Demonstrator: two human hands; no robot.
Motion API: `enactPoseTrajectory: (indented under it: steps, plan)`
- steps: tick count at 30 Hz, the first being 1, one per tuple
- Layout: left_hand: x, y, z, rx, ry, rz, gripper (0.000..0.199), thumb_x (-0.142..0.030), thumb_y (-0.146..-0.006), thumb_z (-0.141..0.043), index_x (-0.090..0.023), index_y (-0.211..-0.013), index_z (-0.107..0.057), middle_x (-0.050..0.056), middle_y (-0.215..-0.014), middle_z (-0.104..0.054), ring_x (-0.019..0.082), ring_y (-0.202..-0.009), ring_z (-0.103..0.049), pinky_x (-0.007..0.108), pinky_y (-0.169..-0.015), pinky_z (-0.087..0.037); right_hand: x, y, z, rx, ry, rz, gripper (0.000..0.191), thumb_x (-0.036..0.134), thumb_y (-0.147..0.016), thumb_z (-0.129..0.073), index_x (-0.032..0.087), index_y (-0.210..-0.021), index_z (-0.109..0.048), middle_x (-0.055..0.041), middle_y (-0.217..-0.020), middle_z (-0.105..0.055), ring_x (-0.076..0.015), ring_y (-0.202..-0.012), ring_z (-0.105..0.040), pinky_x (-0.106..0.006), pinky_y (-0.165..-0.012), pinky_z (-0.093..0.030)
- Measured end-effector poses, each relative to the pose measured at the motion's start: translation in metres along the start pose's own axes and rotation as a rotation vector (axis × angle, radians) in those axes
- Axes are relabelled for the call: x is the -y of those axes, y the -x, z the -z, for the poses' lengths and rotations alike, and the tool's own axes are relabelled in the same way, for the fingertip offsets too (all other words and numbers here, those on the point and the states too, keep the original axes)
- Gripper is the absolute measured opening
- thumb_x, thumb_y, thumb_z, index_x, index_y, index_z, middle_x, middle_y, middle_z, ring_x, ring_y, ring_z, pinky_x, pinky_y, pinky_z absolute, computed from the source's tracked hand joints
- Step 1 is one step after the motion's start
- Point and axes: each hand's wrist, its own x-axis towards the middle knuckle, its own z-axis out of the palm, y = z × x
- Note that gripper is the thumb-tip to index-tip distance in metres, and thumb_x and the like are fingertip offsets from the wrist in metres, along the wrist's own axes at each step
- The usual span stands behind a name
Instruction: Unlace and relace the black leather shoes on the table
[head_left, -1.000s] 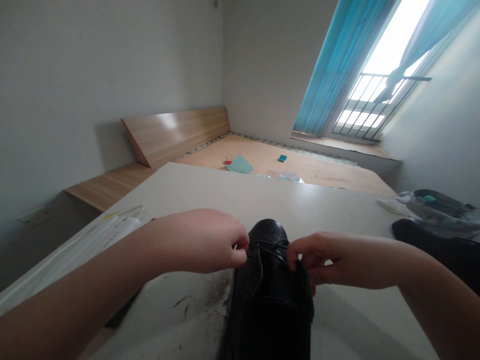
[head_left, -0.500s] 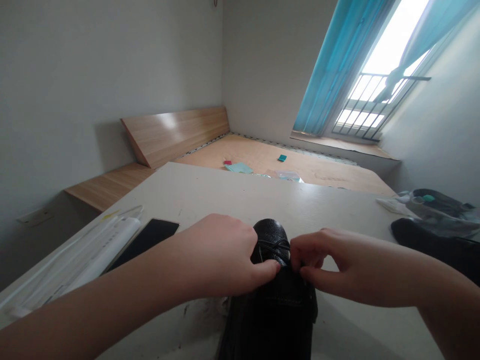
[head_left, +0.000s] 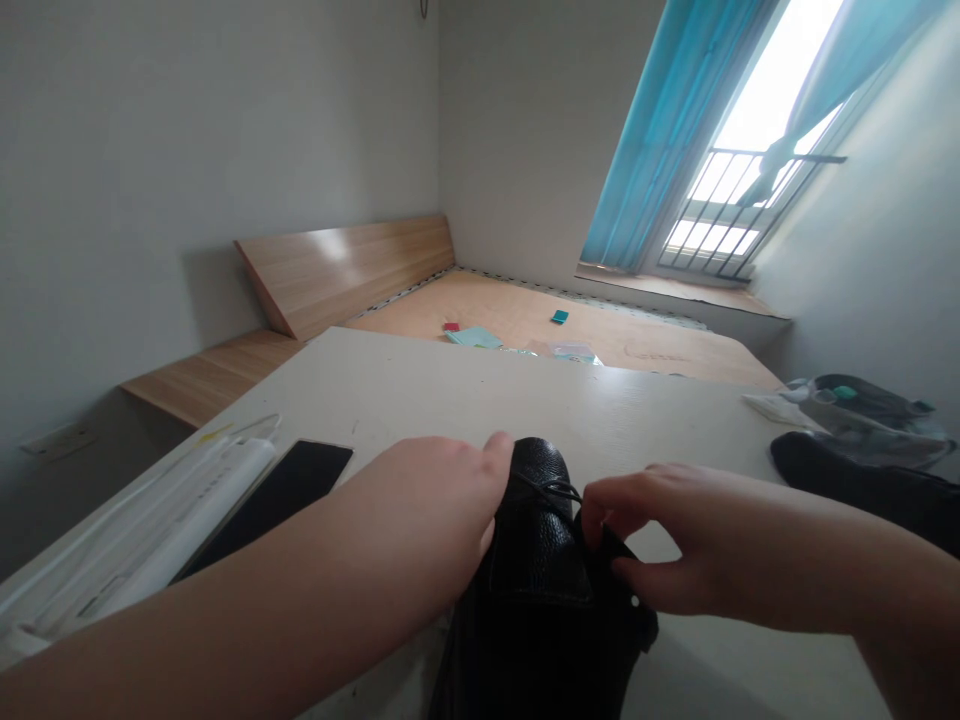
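A black leather lace-up shoe point(head_left: 541, 570) rests on the white table point(head_left: 420, 390), its toe pointing away from me. Thin black laces cross over its tongue. On the left side of the shoe, my left hand point(head_left: 442, 520) is closed against the upper edge, and most of its fingertips are hidden. My right hand point(head_left: 660, 535) pinches the shoe's right flap between thumb and fingers, pulling it outward from the tongue. The lower part of the shoe is dark and hard to make out.
Left of my arm lie a dark flat phone-like slab point(head_left: 277, 500) and a white power strip point(head_left: 187, 520) with a cord. At right are another black shoe point(head_left: 847, 490) and a clear plastic bag point(head_left: 877, 420). Beyond the table is a wooden bed board point(head_left: 517, 300).
My left thumb has moved off the tongue to the shoe's left side. The right flap is now spread further outward, and more of the tongue shows.
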Motion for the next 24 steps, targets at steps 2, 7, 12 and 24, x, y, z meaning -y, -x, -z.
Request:
enactPoseTrajectory:
  steps: [2, 7, 12, 24]
  plan:
    - [0.0, 0.0, 0.002, 0.003, 0.029, -0.006, 0.029, -0.021, -0.087, -0.047, -0.019, -0.11, -0.063, 0.008, -0.082, -0.074, 0.024, -0.073, -0.069, 0.029, -0.058, -0.042, -0.003, 0.0, 0.001, 0.011, -0.018, 0.01, 0.018, 0.028, -0.077, -0.061, 0.03, -0.092, -0.07, 0.0005, -0.093, -0.072, -0.0225, -0.084, -0.063, -0.031, -0.07, -0.043]
    - [-0.001, -0.004, 0.004, 0.082, 0.007, 0.003, 0.022, -0.017, -0.081, -0.051, -0.022, -0.084, -0.072, 0.006, -0.076, -0.074, 0.026, -0.071, -0.069, 0.031, -0.058, -0.04, -0.002, -0.005, 0.002, 0.025, -0.022, -0.001, 0.015, 0.022, -0.077, -0.056, 0.027, -0.085, -0.069, 0.0013, -0.088, -0.071, -0.0196, -0.077, -0.062, -0.03, -0.066, -0.042]
    - [0.0, -0.007, 0.003, 0.049, 0.044, 0.007, 0.019, -0.023, -0.08, -0.055, -0.024, -0.081, -0.074, 0.005, -0.075, -0.074, 0.026, -0.07, -0.068, 0.031, -0.054, -0.035, 0.001, -0.01, 0.0, 0.006, -0.013, 0.048, 0.008, 0.021, -0.08, -0.055, 0.022, -0.079, -0.063, 0.0006, -0.078, -0.067, -0.0164, -0.069, -0.058, -0.027, -0.061, -0.039]
    - [-0.008, -0.007, -0.004, 0.035, 0.045, 0.024, 0.017, -0.02, -0.088, -0.049, -0.019, -0.086, -0.066, 0.007, -0.078, -0.072, 0.026, -0.07, -0.067, 0.033, -0.056, -0.039, 0.009, -0.008, 0.0, -0.175, 0.013, 0.055, 0.017, 0.031, -0.092, -0.049, 0.023, -0.081, -0.06, 0.0027, -0.064, -0.055, -0.0123, -0.057, -0.045, -0.026, -0.051, -0.031]
